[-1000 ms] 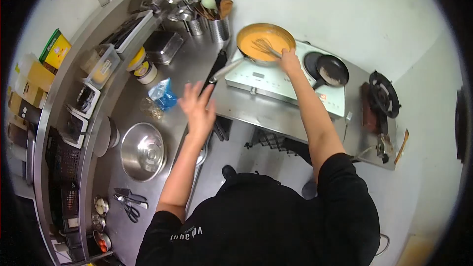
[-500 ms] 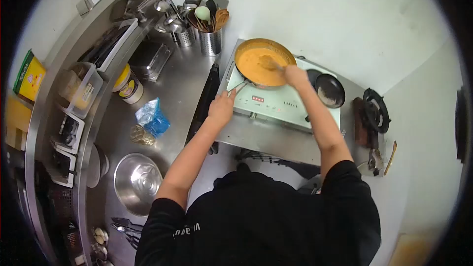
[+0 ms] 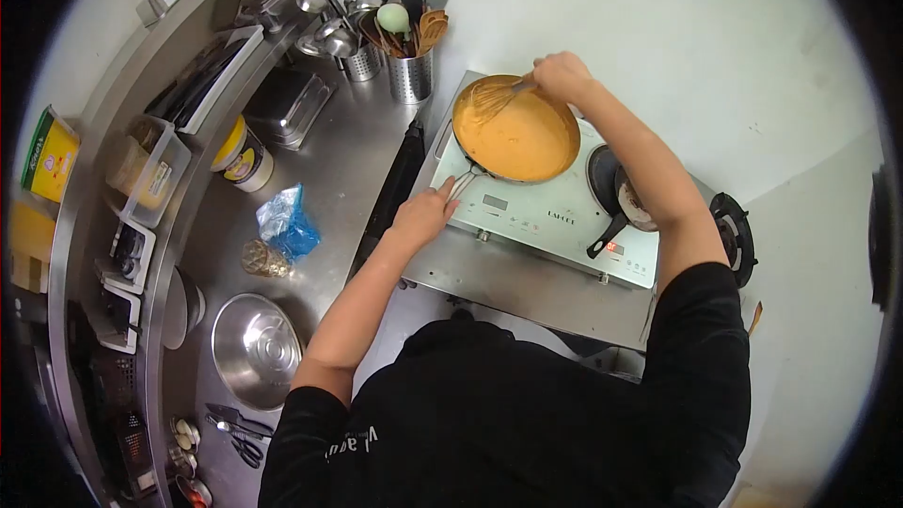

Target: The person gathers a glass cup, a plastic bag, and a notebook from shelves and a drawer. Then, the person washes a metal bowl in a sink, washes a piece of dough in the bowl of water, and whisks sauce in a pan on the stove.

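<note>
A frying pan [image 3: 576,141] full of thick orange sauce [image 3: 527,146] sits on the left side of a pale green induction cooktop [image 3: 527,205]. My left hand [image 3: 423,216] is closed around the pan's metal handle [image 3: 464,181]. Over the pan's far rim, my right hand [image 3: 562,77] grips a whisk [image 3: 499,97]. The whisk's wires tilt down to the left and reach the sauce near the pan's back left wall. A small black pan [image 3: 607,174] is on the cooktop's right side, partly hidden by my right forearm.
Left of the cooktop, the steel counter holds a metal bowl [image 3: 256,350], a blue plastic bag [image 3: 293,226], a labelled tub [image 3: 246,162] and scissors [image 3: 246,447]. Utensil holders [image 3: 411,80] stand against the wall. A black burner grate [image 3: 734,235] is at the right.
My right hand has moved up and away, taking the whisk from the pan's middle right to its back left. The pan has swung slightly right, and my left hand stays on its handle.
</note>
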`<state>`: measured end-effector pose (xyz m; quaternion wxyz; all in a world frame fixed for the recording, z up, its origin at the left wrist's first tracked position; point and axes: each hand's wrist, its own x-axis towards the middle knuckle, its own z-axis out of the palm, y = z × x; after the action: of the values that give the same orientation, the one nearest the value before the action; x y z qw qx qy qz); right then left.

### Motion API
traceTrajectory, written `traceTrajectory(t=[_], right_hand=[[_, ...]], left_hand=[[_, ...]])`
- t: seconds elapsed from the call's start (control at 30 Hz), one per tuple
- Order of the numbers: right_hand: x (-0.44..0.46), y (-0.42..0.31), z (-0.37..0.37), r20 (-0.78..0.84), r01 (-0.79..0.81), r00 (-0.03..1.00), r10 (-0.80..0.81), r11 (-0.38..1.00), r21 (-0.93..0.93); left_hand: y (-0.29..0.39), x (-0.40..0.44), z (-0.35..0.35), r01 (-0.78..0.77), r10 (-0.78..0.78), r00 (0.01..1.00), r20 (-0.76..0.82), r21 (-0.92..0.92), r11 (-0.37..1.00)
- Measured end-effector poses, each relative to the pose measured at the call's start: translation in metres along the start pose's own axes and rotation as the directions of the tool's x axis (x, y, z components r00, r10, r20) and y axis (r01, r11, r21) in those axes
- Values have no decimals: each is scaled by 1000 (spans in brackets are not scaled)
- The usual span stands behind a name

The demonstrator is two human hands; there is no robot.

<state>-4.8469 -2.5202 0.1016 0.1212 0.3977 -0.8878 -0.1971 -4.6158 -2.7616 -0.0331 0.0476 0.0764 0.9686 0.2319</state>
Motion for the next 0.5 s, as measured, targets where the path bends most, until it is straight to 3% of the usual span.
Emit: traceTrajectory(t=[0.07, 0.27, 0.4, 0.47, 0.5], right_hand=[[9, 11, -5, 21, 54, 998, -54, 998, -40], [-58, 56, 6, 431, -267, 853, 295, 955, -126], [-110, -9, -52, 535, -410, 779, 327, 911, 40], [-115, -29, -56, 616, -433, 749, 244, 884, 176], [-118, -36, -51, 571, -385, 800, 186, 889, 249]], left_hand=[[1, -2, 2, 15, -14, 999, 47, -20, 1000], [-5, -3, 11, -56, 52, 996, -69, -51, 997], [-10, 0, 15, -50, 46, 996, -80, -50, 998], [-11, 1, 16, -58, 55, 996, -72, -48, 997], [-11, 1, 16, -52, 49, 996, -68, -49, 997]])
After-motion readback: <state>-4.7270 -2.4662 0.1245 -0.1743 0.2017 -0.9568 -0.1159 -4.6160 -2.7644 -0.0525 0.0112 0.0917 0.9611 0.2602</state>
